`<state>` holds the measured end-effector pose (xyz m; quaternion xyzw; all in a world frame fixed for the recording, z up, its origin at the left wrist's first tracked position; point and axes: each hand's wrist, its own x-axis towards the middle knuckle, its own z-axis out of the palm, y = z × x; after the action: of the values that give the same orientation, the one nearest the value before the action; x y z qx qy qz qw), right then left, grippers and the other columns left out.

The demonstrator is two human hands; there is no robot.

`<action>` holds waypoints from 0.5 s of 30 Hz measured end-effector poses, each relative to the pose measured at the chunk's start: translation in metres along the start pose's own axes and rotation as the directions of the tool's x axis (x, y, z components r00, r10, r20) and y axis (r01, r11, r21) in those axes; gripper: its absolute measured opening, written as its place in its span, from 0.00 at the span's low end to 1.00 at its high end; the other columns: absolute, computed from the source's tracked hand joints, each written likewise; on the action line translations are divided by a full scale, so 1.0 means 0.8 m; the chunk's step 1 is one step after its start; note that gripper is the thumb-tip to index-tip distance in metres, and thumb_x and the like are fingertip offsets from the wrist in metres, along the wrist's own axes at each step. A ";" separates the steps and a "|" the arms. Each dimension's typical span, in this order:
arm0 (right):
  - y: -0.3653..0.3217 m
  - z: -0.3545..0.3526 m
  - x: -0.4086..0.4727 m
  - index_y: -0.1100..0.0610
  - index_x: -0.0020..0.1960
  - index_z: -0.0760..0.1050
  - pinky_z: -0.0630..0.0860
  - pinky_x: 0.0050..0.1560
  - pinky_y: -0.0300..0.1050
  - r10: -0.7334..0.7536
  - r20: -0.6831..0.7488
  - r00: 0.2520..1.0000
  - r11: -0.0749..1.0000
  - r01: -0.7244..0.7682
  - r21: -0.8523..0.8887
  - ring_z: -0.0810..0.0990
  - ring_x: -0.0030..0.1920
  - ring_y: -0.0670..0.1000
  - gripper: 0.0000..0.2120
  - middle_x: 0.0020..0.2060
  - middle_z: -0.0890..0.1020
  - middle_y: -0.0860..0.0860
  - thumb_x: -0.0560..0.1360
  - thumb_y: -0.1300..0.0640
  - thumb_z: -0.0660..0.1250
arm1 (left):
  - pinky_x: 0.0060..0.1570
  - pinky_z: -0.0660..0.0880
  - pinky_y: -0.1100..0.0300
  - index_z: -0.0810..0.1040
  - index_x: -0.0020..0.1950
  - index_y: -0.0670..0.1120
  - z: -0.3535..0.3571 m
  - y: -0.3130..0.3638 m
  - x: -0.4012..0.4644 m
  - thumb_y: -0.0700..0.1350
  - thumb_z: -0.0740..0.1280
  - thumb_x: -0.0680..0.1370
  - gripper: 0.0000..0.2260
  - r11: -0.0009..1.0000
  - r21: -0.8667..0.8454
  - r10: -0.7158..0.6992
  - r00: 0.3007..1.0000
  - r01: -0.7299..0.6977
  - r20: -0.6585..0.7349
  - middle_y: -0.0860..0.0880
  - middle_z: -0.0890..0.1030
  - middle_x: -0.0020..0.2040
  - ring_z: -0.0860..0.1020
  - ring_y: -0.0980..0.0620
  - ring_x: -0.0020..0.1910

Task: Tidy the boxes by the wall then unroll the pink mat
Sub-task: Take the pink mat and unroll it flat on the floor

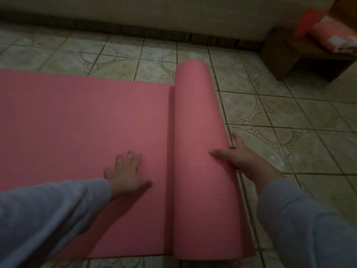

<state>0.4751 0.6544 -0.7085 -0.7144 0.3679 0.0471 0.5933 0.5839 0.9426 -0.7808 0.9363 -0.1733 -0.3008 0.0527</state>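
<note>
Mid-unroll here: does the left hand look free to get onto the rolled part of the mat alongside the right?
Probably yes. The left hand lies flat and open on the unrolled mat, beside the roll with only bare mat between them. The right hand grips the roll's far side, leaving its near side free.

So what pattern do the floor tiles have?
The floor tiles are pale beige-grey with circle motifs and dark grout, seen in the head view.
</note>
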 end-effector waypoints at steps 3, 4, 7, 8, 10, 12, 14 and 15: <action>-0.010 -0.029 -0.002 0.43 0.73 0.59 0.69 0.44 0.44 -0.031 -0.070 0.997 0.999 0.029 -0.028 0.74 0.53 0.50 0.38 0.66 0.69 0.53 0.69 0.59 0.72 | 0.69 0.50 0.34 0.42 0.76 0.56 0.005 0.004 0.003 0.69 0.63 0.68 0.46 0.996 0.064 0.061 0.998 -0.060 -0.003 0.51 0.37 0.78 0.38 0.43 0.76; -0.014 -0.032 -0.002 0.45 0.72 0.64 0.69 0.44 0.43 -0.033 -0.073 0.997 0.999 0.031 -0.034 0.76 0.51 0.50 0.32 0.65 0.73 0.53 0.70 0.58 0.69 | 0.69 0.51 0.34 0.43 0.76 0.56 0.008 0.008 0.004 0.68 0.64 0.69 0.45 0.994 0.075 0.076 0.997 -0.076 0.001 0.50 0.37 0.78 0.39 0.42 0.76; -0.014 -0.018 -0.005 0.53 0.72 0.65 0.76 0.47 0.44 -0.025 -0.065 0.998 0.997 0.020 -0.075 0.79 0.54 0.51 0.36 0.63 0.77 0.53 0.67 0.48 0.73 | 0.70 0.53 0.36 0.44 0.76 0.57 0.010 0.022 0.004 0.67 0.64 0.70 0.42 0.987 0.102 0.128 0.992 -0.126 -0.012 0.49 0.38 0.78 0.42 0.41 0.76; -0.010 -0.011 -0.005 0.54 0.74 0.60 0.75 0.56 0.48 -0.029 -0.087 0.996 0.991 0.018 -0.132 0.76 0.60 0.53 0.45 0.66 0.73 0.53 0.63 0.43 0.76 | 0.70 0.53 0.36 0.45 0.76 0.57 0.011 0.028 0.005 0.66 0.63 0.70 0.42 0.983 0.114 0.147 0.989 -0.144 -0.019 0.49 0.39 0.78 0.42 0.40 0.77; -0.002 0.003 -0.005 0.52 0.77 0.50 0.66 0.68 0.53 -0.039 -0.142 0.989 0.967 0.002 -0.253 0.67 0.69 0.56 0.62 0.72 0.65 0.55 0.53 0.36 0.78 | 0.71 0.52 0.36 0.45 0.77 0.56 0.013 0.040 0.004 0.67 0.63 0.70 0.43 0.979 0.117 0.168 0.986 -0.165 -0.015 0.49 0.39 0.78 0.42 0.41 0.77; 0.003 0.011 -0.003 0.50 0.77 0.45 0.63 0.70 0.54 -0.042 -0.164 0.986 0.953 -0.010 -0.301 0.64 0.71 0.56 0.68 0.74 0.61 0.55 0.48 0.34 0.79 | 0.71 0.51 0.36 0.43 0.76 0.56 0.019 0.048 0.001 0.70 0.63 0.67 0.46 0.979 0.122 0.161 0.987 -0.160 0.003 0.50 0.38 0.78 0.41 0.42 0.77; 0.005 0.007 0.002 0.49 0.77 0.45 0.65 0.69 0.52 -0.034 -0.137 0.990 0.963 -0.004 -0.268 0.66 0.69 0.55 0.68 0.73 0.63 0.55 0.48 0.38 0.81 | 0.71 0.50 0.36 0.40 0.76 0.56 0.026 0.050 -0.002 0.74 0.63 0.62 0.53 0.974 0.168 0.154 0.988 -0.153 0.003 0.50 0.36 0.78 0.40 0.42 0.77; 0.006 0.000 0.004 0.50 0.77 0.46 0.66 0.68 0.50 -0.028 -0.118 0.993 0.975 0.001 -0.221 0.69 0.67 0.54 0.67 0.71 0.66 0.54 0.48 0.41 0.82 | 0.71 0.50 0.36 0.39 0.76 0.56 0.029 0.049 -0.002 0.76 0.63 0.59 0.55 0.971 0.185 0.155 0.988 -0.152 -0.002 0.50 0.35 0.77 0.40 0.42 0.76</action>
<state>0.4744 0.6527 -0.7137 -0.7799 0.3905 0.0400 0.4875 0.5575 0.9068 -0.7905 0.9233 -0.2721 -0.2709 -0.0097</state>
